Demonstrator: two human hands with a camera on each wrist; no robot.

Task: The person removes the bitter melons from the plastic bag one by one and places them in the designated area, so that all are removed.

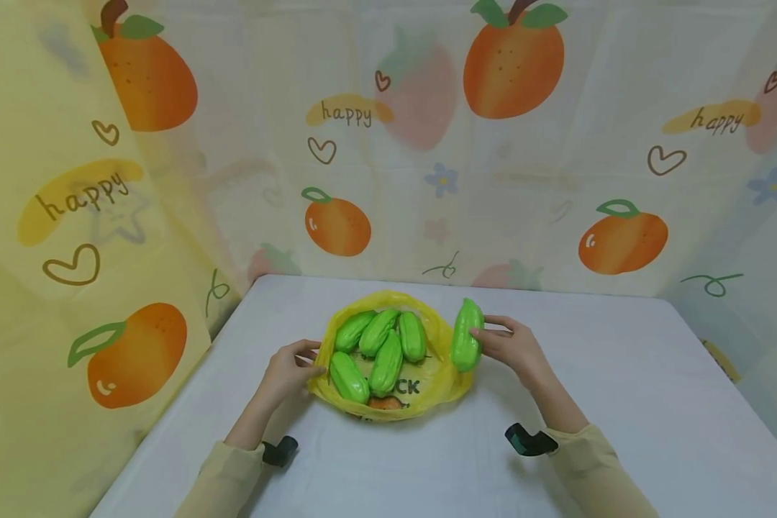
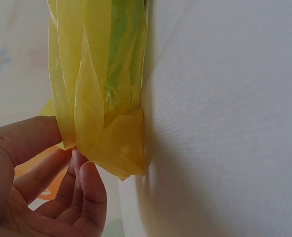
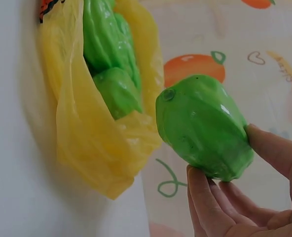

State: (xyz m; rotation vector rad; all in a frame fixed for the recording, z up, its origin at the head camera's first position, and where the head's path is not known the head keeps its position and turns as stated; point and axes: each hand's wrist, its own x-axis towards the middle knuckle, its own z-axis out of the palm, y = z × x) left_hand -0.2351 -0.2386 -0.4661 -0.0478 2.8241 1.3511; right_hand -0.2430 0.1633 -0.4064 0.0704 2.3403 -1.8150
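My right hand [image 1: 508,347] holds a glossy green ridged gourd [image 1: 467,335] upright between thumb and fingers, above the right rim of a yellow plastic bag [image 1: 450,385]. In the right wrist view the held gourd [image 3: 205,128] is seen end-on, beside the bag [image 3: 99,148]. On the left, my left hand [image 1: 288,370] pinches the bag's edge; the left wrist view shows thumb and fingers [image 2: 30,138] at the gathered plastic [image 2: 94,133]. Several like gourds [image 1: 385,363] lie inside the wide-mouthed bag, partly covering dark printed letters.
The bag stands on a white-covered table [image 1: 388,475]. Behind it hangs a fruit-printed curtain [image 1: 401,187], and a yellowish one [image 1: 32,316] closes off the left side. Each wrist carries a dark strap-on device [image 1: 531,439].
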